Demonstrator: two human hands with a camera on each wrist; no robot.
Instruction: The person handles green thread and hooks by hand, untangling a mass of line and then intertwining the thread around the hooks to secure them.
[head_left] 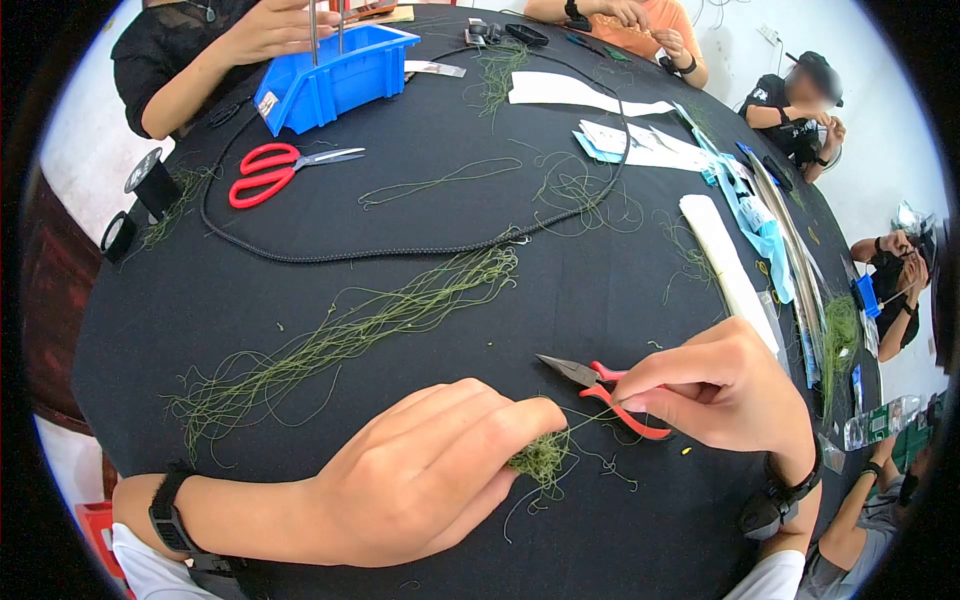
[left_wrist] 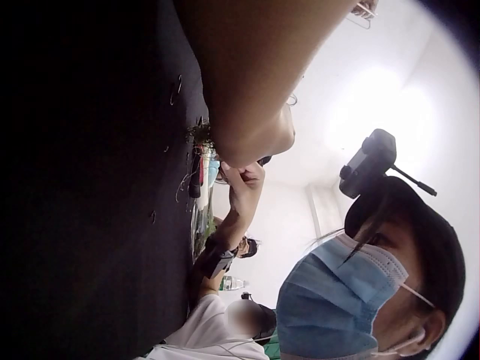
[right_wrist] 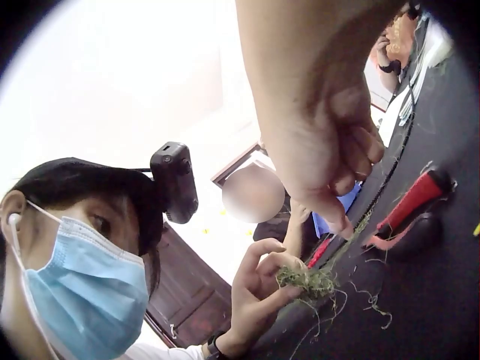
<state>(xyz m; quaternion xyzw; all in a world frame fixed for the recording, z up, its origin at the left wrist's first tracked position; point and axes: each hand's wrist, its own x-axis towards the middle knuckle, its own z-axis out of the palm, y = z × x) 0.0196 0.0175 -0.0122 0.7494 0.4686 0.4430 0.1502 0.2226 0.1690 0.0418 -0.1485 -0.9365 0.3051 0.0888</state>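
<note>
My left hand [head_left: 420, 470] holds a tangled bunch of green thread [head_left: 540, 457] between thumb and fingers; the right wrist view shows the same bunch [right_wrist: 307, 282] in the left fingers [right_wrist: 259, 289]. Thin strands run from it to my right hand [head_left: 725, 390], whose thumb and forefinger pinch a thread end. Red-handled pliers [head_left: 570, 370] lie on the black cloth just behind and partly under the right hand. Loose thread ends dangle from the bunch over the cloth. In the left wrist view the left hand [left_wrist: 251, 135] hides most of the bunch [left_wrist: 201, 135].
A long bundle of green threads [head_left: 380, 320] lies beyond the left hand. Farther off are a black cord [head_left: 350, 257], red scissors [head_left: 270, 175], a blue bin [head_left: 340, 85] and a black spool [head_left: 152, 185]. A white roll [head_left: 730, 265] lies right. Other people sit around the table.
</note>
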